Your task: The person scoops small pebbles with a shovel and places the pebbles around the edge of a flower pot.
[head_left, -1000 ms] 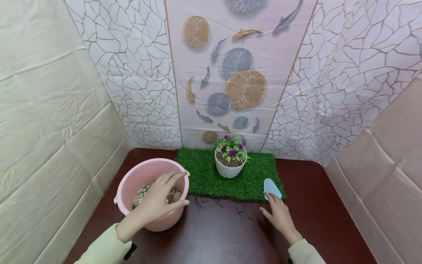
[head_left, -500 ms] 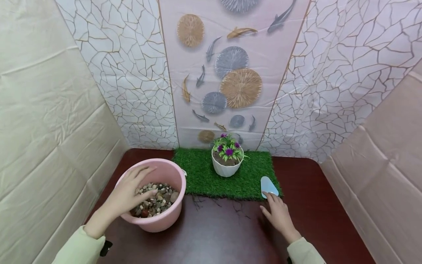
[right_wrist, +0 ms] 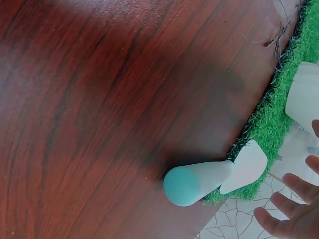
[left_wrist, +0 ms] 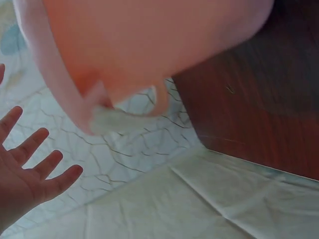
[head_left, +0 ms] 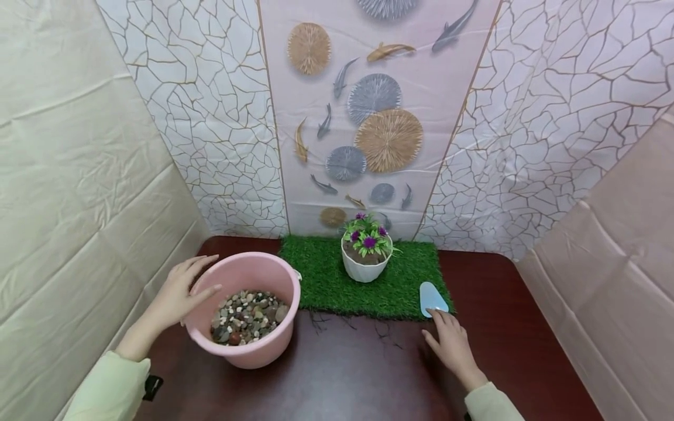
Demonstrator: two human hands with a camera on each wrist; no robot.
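Note:
My left hand (head_left: 179, 292), fingers spread, is beside the left rim of a pink bucket (head_left: 258, 354). In the left wrist view a gap separates its fingertips from the bucket (left_wrist: 149, 40) and its handle. Grey, brown and white pebbles (head_left: 251, 316) cover the bucket's bottom. At the right, my right hand (head_left: 454, 348) hovers with loose fingers over a small trowel (head_left: 432, 297). The head view shows only the trowel's pale blue blade. In the right wrist view the trowel (right_wrist: 207, 178) has a pale handle with a teal end, its blade lying on the grass mat's edge.
A white flowerpot (head_left: 364, 270) with soil and a purple-flowered plant (head_left: 368, 241) stands on the green grass mat (head_left: 321, 283). The mat lies along the back of the dark red table (head_left: 358, 374). Fabric walls (head_left: 237, 146) close in the back and sides.
My left hand has moved left from over the pebbles to beside the bucket's left rim, uncovering the pebbles. My right hand has shifted slightly back from the trowel's blade.

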